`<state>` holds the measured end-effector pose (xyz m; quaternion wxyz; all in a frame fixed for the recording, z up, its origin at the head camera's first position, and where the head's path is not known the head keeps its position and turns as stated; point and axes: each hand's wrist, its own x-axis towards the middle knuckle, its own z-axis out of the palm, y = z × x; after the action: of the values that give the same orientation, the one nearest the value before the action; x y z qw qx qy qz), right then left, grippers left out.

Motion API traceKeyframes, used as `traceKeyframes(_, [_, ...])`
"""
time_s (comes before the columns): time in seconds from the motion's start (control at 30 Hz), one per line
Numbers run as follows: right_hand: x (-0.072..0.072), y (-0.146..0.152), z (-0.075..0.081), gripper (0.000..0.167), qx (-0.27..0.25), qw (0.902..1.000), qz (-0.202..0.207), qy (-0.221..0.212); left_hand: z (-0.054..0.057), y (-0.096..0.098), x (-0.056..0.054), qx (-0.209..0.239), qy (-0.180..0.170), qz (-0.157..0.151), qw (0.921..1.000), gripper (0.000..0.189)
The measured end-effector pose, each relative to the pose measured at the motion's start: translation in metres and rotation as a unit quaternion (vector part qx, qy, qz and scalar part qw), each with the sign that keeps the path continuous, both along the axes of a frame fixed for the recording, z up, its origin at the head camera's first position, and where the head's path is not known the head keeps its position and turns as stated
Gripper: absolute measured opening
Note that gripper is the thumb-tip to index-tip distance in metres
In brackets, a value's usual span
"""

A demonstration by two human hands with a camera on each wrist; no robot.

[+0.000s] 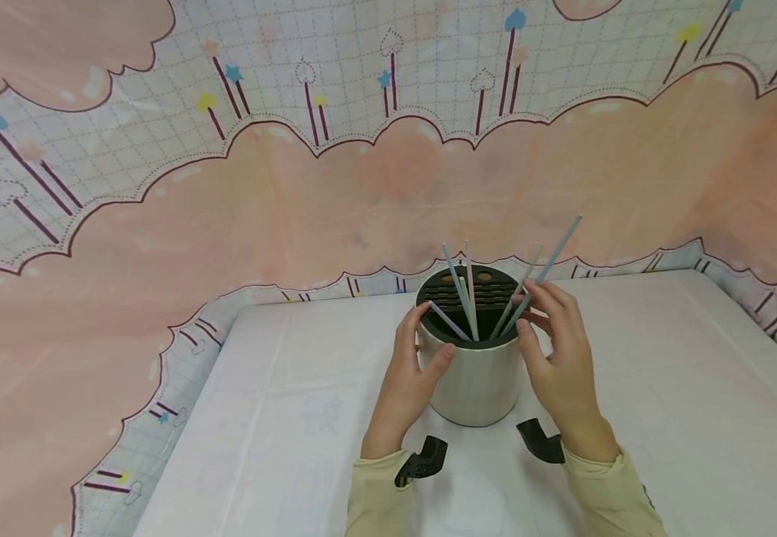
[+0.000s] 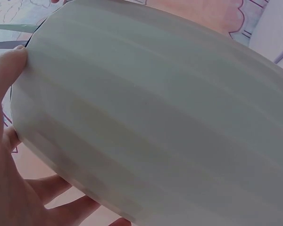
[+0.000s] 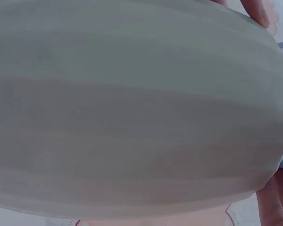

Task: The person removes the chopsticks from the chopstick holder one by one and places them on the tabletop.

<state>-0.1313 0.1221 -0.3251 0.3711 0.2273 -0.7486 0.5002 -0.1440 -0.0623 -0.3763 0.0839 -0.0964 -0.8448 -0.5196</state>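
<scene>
A round off-white utensil holder (image 1: 474, 388) stands upright, with a black slotted insert (image 1: 458, 287) filling the far part of its mouth. Several thin pastel sticks (image 1: 470, 302) lean in its open front part. On the left, my left hand (image 1: 410, 380) grips the holder, fingertips at the rim and thumb across the front. The left wrist view shows fingers along the holder's side (image 2: 132, 113). My right hand (image 1: 563, 358) is at the right rim, pinching a light-blue stick (image 1: 559, 250) that slants up to the right, its lower end inside the holder. The holder's wall (image 3: 132, 113) fills most of the right wrist view.
A white cloth-covered table (image 1: 281, 418) lies under the holder. Behind and to the left hangs a peach and white patterned curtain (image 1: 335, 209). A black strap piece (image 1: 426, 459) shows at the left wrist and another black piece (image 1: 540, 441) at the right.
</scene>
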Motion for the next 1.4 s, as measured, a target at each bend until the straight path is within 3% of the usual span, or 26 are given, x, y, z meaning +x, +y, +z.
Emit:
traceKeyframes(0.2, [-0.014, 0.007, -0.019, 0.054, -0.018, 0.9998, -0.011, 0.006, 0.000, -0.001, -0.001, 0.002, 0.002, 0.000, 1.0000, 0.063])
traceKeyframes(0.37, [-0.016, 0.010, -0.020, 0.052, -0.068, 0.9968, -0.036, 0.020, 0.000, 0.000, -0.001, 0.003, -0.002, -0.001, 1.0000, 0.063])
traceKeyframes(0.67, [-0.012, 0.014, -0.010, 0.041, -0.212, 0.9710, -0.080, 0.076, 0.001, -0.001, -0.002, 0.000, 0.004, -0.003, 1.0000, 0.063])
traceKeyframes(0.77, [-0.010, 0.011, -0.004, 0.039, -0.266, 0.9582, -0.055, 0.091, 0.000, -0.002, -0.001, -0.001, 0.009, -0.005, 0.9999, 0.063])
traceKeyframes(0.97, [-0.010, 0.014, -0.001, 0.035, -0.389, 0.9133, 0.015, 0.119, 0.000, -0.002, -0.001, -0.001, 0.013, -0.007, 0.9999, 0.064])
traceKeyframes(1.2, [-0.018, 0.034, -0.007, 0.033, -0.433, 0.8927, 0.012, 0.123, 0.000, -0.001, -0.001, 0.003, -0.003, -0.002, 1.0000, 0.064])
traceKeyframes(1.4, [-0.021, 0.046, -0.004, 0.034, -0.491, 0.8609, 0.012, 0.131, 0.000, -0.001, -0.001, 0.006, 0.000, -0.007, 1.0000, 0.064])
